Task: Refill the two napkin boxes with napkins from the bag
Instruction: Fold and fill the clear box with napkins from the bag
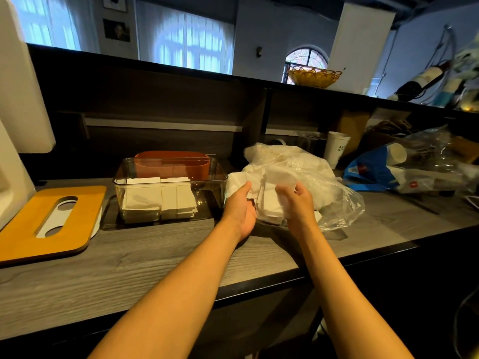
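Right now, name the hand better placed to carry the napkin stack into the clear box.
Left hand, probably: it cups the napkin stack on the side nearest the clear box. The right hand sits farther off, by the plastic bag.

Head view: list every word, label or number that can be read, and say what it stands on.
"AN" over "NIC": dark print on the white paper cup, cut off at its edge, the rest unreadable.
Red labels on the blue and clear bag: too small to read.
Wine bottle label: blurred, unreadable.
Framed pictures on the wall: no legible text.
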### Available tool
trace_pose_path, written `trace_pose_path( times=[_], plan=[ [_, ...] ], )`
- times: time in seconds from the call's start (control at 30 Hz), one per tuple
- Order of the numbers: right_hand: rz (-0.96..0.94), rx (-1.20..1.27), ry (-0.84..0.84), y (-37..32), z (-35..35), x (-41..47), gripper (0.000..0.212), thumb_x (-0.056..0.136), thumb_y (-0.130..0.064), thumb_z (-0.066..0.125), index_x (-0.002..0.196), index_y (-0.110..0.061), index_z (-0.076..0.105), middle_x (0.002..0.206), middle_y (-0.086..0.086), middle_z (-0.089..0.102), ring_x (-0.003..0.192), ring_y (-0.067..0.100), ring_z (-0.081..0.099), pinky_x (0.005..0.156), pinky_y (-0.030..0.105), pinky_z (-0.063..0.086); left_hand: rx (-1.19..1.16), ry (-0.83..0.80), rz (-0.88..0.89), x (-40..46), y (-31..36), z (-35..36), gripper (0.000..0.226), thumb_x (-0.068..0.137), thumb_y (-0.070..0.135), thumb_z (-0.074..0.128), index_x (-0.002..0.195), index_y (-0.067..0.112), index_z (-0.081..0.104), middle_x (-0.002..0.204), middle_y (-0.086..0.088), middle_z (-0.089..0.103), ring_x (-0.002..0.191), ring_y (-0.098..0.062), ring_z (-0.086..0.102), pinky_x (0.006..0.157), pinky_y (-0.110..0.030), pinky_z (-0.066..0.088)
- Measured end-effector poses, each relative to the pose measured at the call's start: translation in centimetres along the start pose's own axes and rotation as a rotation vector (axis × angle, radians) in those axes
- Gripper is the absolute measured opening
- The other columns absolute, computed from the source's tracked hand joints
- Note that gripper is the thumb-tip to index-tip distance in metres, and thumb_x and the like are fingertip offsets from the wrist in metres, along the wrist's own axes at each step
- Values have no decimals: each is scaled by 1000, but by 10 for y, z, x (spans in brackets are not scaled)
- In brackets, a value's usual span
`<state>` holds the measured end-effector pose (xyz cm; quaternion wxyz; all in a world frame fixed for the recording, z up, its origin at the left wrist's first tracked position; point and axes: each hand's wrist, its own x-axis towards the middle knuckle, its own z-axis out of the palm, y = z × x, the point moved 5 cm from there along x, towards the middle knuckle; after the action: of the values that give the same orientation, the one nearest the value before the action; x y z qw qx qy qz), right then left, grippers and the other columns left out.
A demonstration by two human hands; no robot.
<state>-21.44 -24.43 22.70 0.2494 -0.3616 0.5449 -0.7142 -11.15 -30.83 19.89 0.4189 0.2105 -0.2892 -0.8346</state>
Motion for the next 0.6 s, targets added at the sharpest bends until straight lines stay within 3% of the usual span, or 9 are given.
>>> trace_pose_path(
  times=[0.03,0.17,0.27,0.33,0.5,0.6],
  plan=[
    [12,9,7,1,-2,0,5,93,-9,60,96,-12,64,80,-1,68,69,10,64,54,17,50,2,-8,1,-1,0,0,39,104,24,44,140,8,49,130,-22,61,120,-37,59,105,-56,43],
    [5,-35,3,3,-2,1,20,97,-18,60,76,-17,58,56,-14,62,50,-5,58,45,12,43,34,-39,-1,-7,0,5,38,105,23,41,139,9,50,120,-19,66,108,-32,64,91,-49,51],
    [3,-12,-8,3,-2,0,3,94,-14,63,92,-16,63,77,-3,67,66,6,64,52,18,50,42,-16,3,-7,1,4,38,106,21,40,140,9,48,123,-20,64,112,-33,62,95,-52,49],
    [15,31,15,2,-5,1,8,93,-12,63,100,-16,63,89,4,69,76,16,66,62,27,55,18,11,0,-4,1,1,37,106,21,41,140,9,48,131,-22,60,121,-37,58,98,-54,47],
    [19,116,128,3,-13,2,3,93,-14,63,96,-15,64,89,5,69,80,22,66,68,33,54,-13,44,-8,-3,1,1,37,106,22,40,140,10,48,135,-22,57,124,-38,55,93,-53,47],
    [-67,173,191,-1,-17,2,6,95,-11,60,98,-15,62,90,2,68,76,12,66,65,25,57,-10,54,-22,-4,0,0,37,107,25,39,140,11,49,135,-20,57,124,-37,55,92,-51,47]
  ],
)
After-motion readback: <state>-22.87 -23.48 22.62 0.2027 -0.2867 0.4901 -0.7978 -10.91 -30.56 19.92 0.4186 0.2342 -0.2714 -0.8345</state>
